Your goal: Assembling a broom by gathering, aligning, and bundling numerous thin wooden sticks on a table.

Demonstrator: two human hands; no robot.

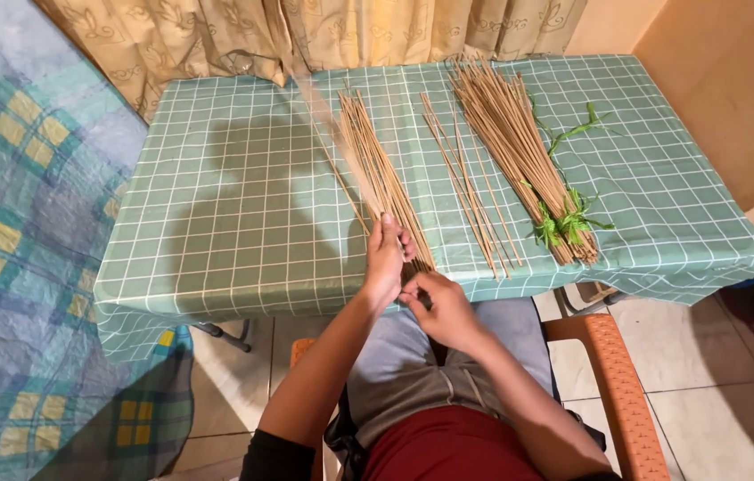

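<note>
Head view, person seated in an orange plastic chair [613, 356] at a small table covered by a green cloth with a white grid [225, 223]; the cloth hangs over the near edge.

Left hand [386, 258]: raised at the table's near edge, fingers curled around the lower part of a fanned bundle of thin tan sticks [375, 169], closed on it. The bundle lies on the cloth and slants away toward the far left, its near ends at the table edge between the 2 hands.

Right hand [441, 307]: just below and beside the left hand, fingers bent in at the stick ends. Whether it pinches any stick cannot be told; the fingertips are hidden.

On the cloth, right of the held bundle: a loose row of single tan sticks [471, 191], then a thicker bundle of tan sticks with green leaf scraps at its near end [520, 142]. A loose green leaf strip [577, 129] lies just beside that bundle.

Room: beige patterned curtain [306, 36] behind the table, plain peach wall [733, 89] at right, pale tiled floor [707, 383] below, a blue and yellow checked blanket [20, 223] at left.
</note>
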